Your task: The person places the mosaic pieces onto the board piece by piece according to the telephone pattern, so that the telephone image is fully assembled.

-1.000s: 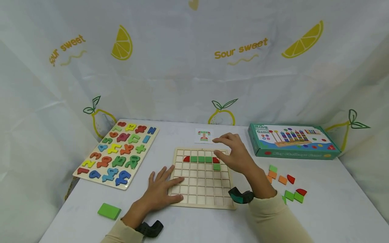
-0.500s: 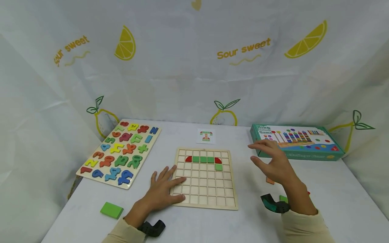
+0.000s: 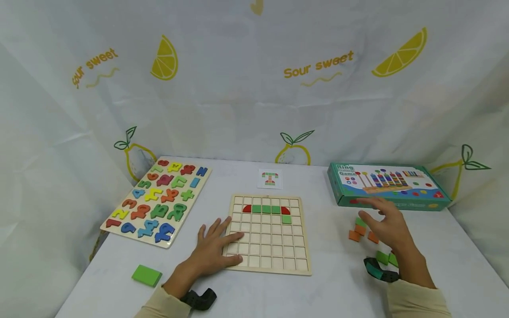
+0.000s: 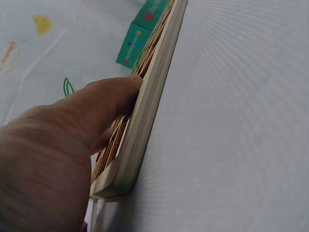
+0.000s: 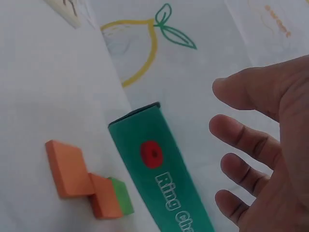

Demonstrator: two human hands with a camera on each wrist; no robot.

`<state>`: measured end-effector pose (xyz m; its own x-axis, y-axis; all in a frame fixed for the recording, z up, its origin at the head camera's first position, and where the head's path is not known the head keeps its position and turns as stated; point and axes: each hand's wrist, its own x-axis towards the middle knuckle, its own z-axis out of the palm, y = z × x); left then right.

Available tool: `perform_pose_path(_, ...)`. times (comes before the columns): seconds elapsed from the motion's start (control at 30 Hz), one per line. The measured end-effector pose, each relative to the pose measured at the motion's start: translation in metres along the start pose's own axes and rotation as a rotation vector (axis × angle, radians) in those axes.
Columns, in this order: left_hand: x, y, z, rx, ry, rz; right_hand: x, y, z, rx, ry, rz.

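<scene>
My left hand (image 3: 212, 249) rests with spread fingers on the left edge of a wooden grid board (image 3: 274, 263); in the left wrist view its thumb lies on the board's rim. On the board's upper rows sit a red quarter-round tile (image 3: 247, 209), a row of green square tiles (image 3: 266, 209), another red tile (image 3: 285, 210) and a green tile (image 3: 286, 219) below that one. My right hand (image 3: 387, 223) hovers over loose tiles at the right, fingers apart, holding nothing. Near it lie orange square tiles (image 3: 354, 236) and green tiles (image 3: 382, 257); some tiles are partly hidden by the hand.
A pattern card (image 3: 270, 179) lies behind the board. At the left is a number puzzle board (image 3: 159, 201), with a green block (image 3: 147, 275) in front of it. A green Ring Challenge Game box (image 3: 391, 185) stands at the back right.
My right hand has moved from above the grid board's upper right corner rightward to the loose tiles. The left hand stays on the board, and the tiles there look the same.
</scene>
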<state>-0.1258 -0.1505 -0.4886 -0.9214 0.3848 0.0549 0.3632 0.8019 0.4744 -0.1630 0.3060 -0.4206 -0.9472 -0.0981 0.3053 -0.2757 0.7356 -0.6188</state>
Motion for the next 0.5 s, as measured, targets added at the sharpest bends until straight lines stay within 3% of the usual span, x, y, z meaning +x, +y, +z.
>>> perform_pose_path(0.23,0.0,0.002,-0.002,-0.004,0.011,0.014,-0.004,0.025,0.01,-0.037,-0.003,0.09)
perform_pose_path(0.5,0.001,0.002,-0.002,0.005,0.008,0.004,-0.006,0.04,0.021,-0.103,-0.071,0.219)
